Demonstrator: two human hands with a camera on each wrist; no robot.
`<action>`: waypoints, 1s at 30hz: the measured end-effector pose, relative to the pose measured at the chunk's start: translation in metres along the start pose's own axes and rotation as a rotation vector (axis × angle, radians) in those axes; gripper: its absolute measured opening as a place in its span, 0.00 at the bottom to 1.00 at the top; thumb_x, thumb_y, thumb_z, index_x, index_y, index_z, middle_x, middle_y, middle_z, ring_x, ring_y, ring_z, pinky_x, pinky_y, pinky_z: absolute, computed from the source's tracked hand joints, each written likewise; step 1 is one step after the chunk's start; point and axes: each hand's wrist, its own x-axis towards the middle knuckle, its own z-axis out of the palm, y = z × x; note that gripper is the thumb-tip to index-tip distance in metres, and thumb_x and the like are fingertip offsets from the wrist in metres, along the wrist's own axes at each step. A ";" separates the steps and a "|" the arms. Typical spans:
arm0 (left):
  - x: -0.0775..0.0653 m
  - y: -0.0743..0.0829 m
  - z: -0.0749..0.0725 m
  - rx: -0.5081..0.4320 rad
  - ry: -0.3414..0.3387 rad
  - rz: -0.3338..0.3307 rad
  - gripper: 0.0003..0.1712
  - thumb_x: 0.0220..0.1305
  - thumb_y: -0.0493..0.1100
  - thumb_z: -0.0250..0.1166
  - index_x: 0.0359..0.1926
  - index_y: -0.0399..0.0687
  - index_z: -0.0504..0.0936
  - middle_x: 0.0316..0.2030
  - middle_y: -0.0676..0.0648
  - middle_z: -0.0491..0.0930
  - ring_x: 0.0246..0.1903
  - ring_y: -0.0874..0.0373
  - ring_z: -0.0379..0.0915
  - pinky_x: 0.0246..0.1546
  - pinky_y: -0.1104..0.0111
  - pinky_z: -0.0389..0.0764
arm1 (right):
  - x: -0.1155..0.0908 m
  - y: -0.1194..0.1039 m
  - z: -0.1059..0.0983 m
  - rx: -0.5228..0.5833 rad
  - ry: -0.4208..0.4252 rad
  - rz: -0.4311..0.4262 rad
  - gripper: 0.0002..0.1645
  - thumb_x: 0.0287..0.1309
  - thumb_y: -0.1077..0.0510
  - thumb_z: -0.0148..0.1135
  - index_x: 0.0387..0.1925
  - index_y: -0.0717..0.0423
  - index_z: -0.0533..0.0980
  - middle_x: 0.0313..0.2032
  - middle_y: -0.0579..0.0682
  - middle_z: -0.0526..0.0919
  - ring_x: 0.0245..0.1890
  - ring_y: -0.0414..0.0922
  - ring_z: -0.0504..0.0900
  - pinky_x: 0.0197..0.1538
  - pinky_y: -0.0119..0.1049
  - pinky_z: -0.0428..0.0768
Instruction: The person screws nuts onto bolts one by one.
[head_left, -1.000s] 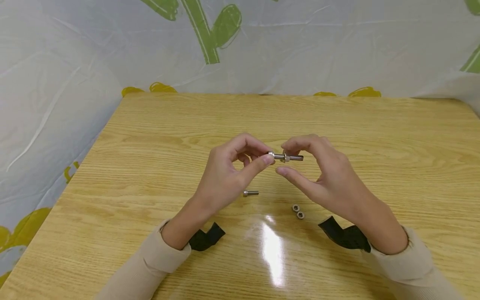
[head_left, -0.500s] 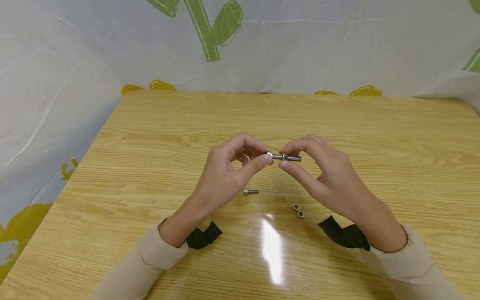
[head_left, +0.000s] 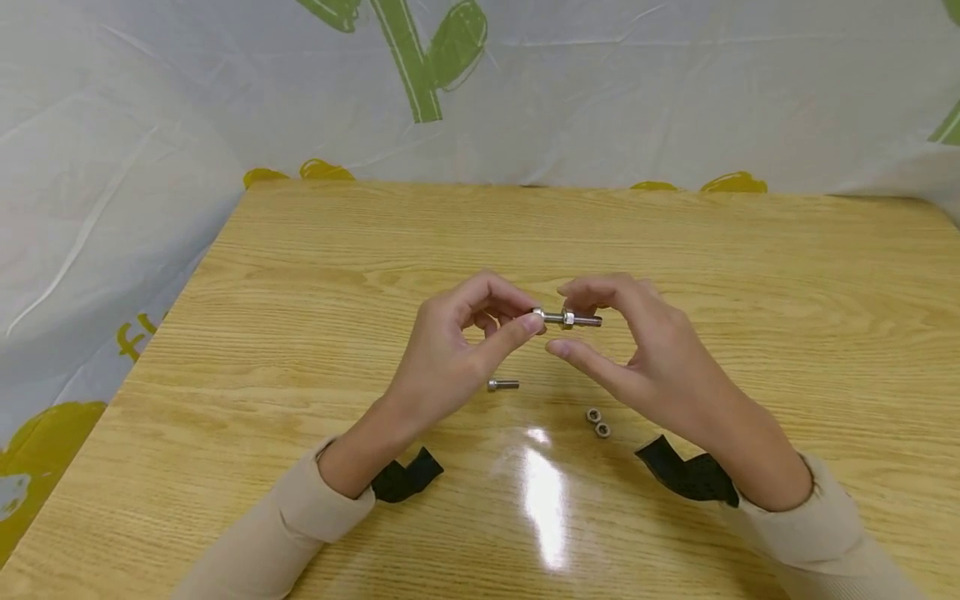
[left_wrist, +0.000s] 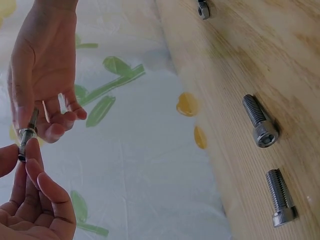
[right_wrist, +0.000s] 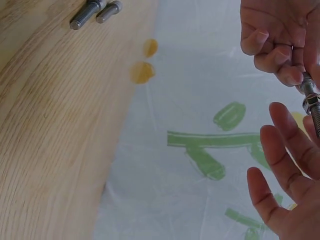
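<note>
Evidently, both hands are raised over the worktop [head_left: 315,283]; clock positions are read from the head view, with 12 at the far edge. The left hand [head_left: 457,354] enters along a forearm from 7 o'clock, knuckles arched high and fingertips directed toward 2 to 3 o'clock. Its thumb and index finger pinch the head of the held bolt [head_left: 588,321], whose shank lies nearly level and points to 3 o'clock. A threaded-on nut [head_left: 567,319] sits partway along that shank, with thread showing on both sides.

The right hand [head_left: 663,358] comes in from 5 o'clock, fingers directed toward 9 to 10 o'clock. Its thumb and index finger are spread in a wide C around the nut, index at 12 and thumb at 6 to 7; the fingers are released. The thumb is clear of the metal; index contact cannot be told.

Two loose bolts [left_wrist: 259,121] lie on the worktop in the left wrist view; the head view shows one, between 7 and 8 o'clock of the held bolt. A pair of loose nuts [head_left: 602,430] lies between 5 and 6 o'clock, one just beside the other. Black straps [head_left: 686,472] protrude at both wrists, next to beige cuffs [head_left: 318,504].
</note>
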 end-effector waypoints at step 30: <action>-0.001 0.002 0.001 -0.020 0.000 0.019 0.05 0.61 0.36 0.62 0.37 0.41 0.79 0.32 0.47 0.80 0.28 0.63 0.74 0.33 0.67 0.76 | -0.001 -0.002 -0.002 0.005 -0.028 0.079 0.18 0.60 0.49 0.60 0.47 0.54 0.73 0.40 0.47 0.79 0.42 0.41 0.74 0.44 0.37 0.70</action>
